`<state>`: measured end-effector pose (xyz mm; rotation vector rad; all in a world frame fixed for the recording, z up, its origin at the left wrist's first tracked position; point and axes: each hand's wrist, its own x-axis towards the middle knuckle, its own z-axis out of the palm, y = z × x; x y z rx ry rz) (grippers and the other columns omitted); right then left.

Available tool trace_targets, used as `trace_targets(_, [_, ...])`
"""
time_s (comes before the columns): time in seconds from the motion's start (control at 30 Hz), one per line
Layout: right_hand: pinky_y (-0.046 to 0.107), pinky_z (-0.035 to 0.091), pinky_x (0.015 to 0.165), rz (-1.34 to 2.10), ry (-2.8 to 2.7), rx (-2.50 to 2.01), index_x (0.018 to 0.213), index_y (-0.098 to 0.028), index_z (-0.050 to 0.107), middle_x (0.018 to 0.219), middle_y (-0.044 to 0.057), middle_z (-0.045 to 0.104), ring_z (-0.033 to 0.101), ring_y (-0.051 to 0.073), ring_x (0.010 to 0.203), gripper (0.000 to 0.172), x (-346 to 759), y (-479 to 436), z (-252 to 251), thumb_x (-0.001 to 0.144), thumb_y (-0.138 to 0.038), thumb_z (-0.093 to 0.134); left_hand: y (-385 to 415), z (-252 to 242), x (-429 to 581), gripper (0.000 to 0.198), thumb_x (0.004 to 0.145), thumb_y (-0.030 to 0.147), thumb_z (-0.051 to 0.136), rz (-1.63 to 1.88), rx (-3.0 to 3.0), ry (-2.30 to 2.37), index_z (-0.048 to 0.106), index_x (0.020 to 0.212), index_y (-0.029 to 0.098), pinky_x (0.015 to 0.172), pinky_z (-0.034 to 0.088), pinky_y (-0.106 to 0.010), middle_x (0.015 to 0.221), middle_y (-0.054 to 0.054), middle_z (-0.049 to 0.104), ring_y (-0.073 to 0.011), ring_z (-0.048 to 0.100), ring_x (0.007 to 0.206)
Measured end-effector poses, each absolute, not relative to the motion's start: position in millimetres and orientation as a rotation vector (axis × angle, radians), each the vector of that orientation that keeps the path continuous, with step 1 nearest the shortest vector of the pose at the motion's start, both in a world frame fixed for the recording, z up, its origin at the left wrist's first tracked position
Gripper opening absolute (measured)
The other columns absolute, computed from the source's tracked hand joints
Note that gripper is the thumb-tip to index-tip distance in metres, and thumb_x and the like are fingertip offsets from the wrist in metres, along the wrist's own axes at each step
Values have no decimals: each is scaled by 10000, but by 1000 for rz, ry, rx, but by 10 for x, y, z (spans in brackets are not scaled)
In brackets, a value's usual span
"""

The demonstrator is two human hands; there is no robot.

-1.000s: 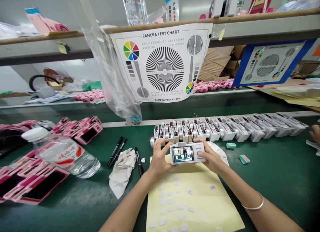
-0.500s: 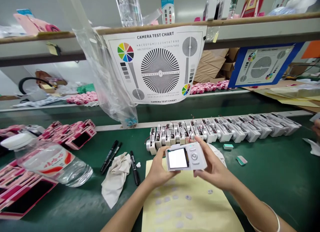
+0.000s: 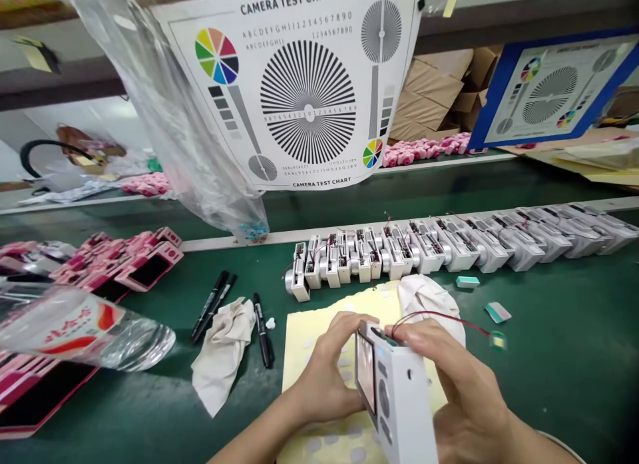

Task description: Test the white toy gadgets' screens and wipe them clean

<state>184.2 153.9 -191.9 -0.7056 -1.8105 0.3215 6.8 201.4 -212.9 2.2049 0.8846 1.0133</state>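
Note:
A white digital camera (image 3: pixel 405 397) is held between my two hands, turned so its side faces me and its lit screen looks left. My left hand (image 3: pixel 334 371) grips the screen end, fingers on the top edge and thumb low. My right hand (image 3: pixel 464 384) is closed round the other side, its fingers on the top near an open slot. From the camera's top a red and black wire runs right to a small board with a yellow square (image 3: pixel 498 341). Beneath lies a yellow sheet (image 3: pixel 309 324) with pale stickers, and a white cloth (image 3: pixel 432 301) sits just behind.
A row of white camera bodies (image 3: pixel 394 251) with exposed insides lines the back. A camera test chart (image 3: pixel 309 98) hangs above. Black markers (image 3: pixel 263 331), a crumpled cloth (image 3: pixel 224 357), a water bottle (image 3: pixel 90 327) and pink cameras (image 3: pixel 150 267) lie left; small green-white blocks (image 3: pixel 468 282) lie right.
Both hands have lowered the camera toward me and turned it from screen-on to side-on. The wire and small board now show at its right. My view has shifted closer to the chart.

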Motion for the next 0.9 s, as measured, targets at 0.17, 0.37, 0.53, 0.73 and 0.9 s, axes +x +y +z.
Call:
trace_targets(0.17, [421, 527, 736, 504, -1493, -879, 1217, -282, 406, 1004, 111, 579, 610, 294, 858, 761, 1867, 1568, -1907, 599, -689, 580, 2027, -2018, -70, 695, 614, 583, 664, 1053, 1999, 693, 477, 1164, 202, 804, 481, -428, 1044, -110, 556, -271, 559, 931])
trace_targets(0.37, [274, 510, 520, 748, -1418, -953, 908, -241, 453, 777, 44, 596, 617, 195, 637, 656, 1899, 1686, -1790, 522, -763, 547, 1951, -1845, -160, 745, 539, 806, 520, 1290, 1967, 848, 585, 961, 196, 632, 452, -336, 822, -59, 540, -203, 543, 711])
trace_targets(0.53, [256, 458, 427, 865, -1367, -1001, 808, -243, 426, 685, 15, 561, 560, 165, 537, 670, 1886, 1686, -1820, 465, -810, 528, 1913, -1730, -161, 748, 549, 849, 429, 1293, 1969, 905, 608, 833, 181, 586, 428, -333, 718, -54, 557, -198, 535, 647])
trace_targets(0.73, [251, 454, 411, 911, -1329, -1041, 769, -241, 433, 666, 17, 566, 555, 159, 522, 660, 1860, 1685, -1812, 459, -816, 529, 1918, -1730, -144, 760, 571, 867, 355, 1236, 2004, 953, 597, 755, 170, 523, 379, -319, 606, -32, 511, -166, 465, 550])
trace_targets(0.9, [240, 454, 424, 935, -1290, -1053, 813, -241, 463, 682, 23, 583, 568, 166, 552, 640, 1865, 1679, -1832, 492, -787, 552, 1906, -1757, -137, 812, 484, 888, 414, 1082, 1834, 990, 558, 784, 147, 513, 372, -287, 672, -52, 542, -166, 478, 583])
